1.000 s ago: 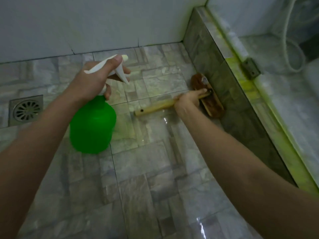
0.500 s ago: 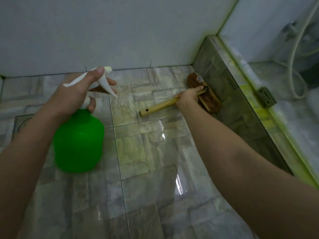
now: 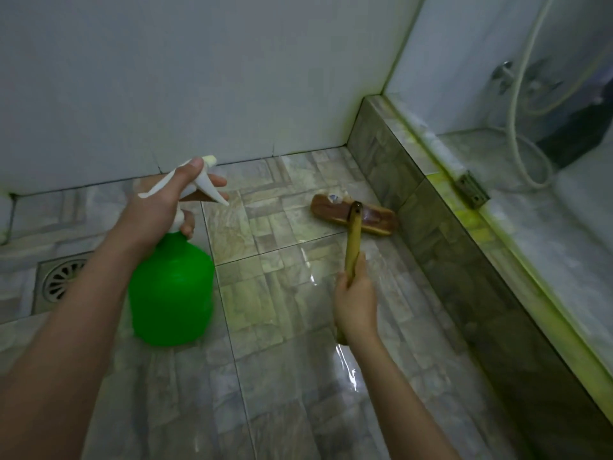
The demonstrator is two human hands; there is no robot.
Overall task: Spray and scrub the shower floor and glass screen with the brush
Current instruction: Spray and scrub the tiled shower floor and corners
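- The left hand grasps the white trigger head and neck of the green spray bottle, its fingers curled round them. The bottle is upright, with its nozzle pointing toward 3 o'clock.
- The right hand is clenched round the lower part of the wooden handle of the brush. From the hand the handle runs toward 12 o'clock.
- The brown brush head lies crosswise on the shower floor, at 3 o'clock of the bottle's nozzle. Its right end is just beside the foot of the tiled kerb.
- The floor tiles between the bottle and the kerb shine wet, with bright glints at 6 o'clock of the right hand.
- A round metal drain sits in the floor at 9 o'clock of the bottle, partly hidden by the left forearm.
- The glass screen rises from the kerb top at 2 o'clock of the view. A metal hinge sits at its base, and a white shower hose shows beyond it.
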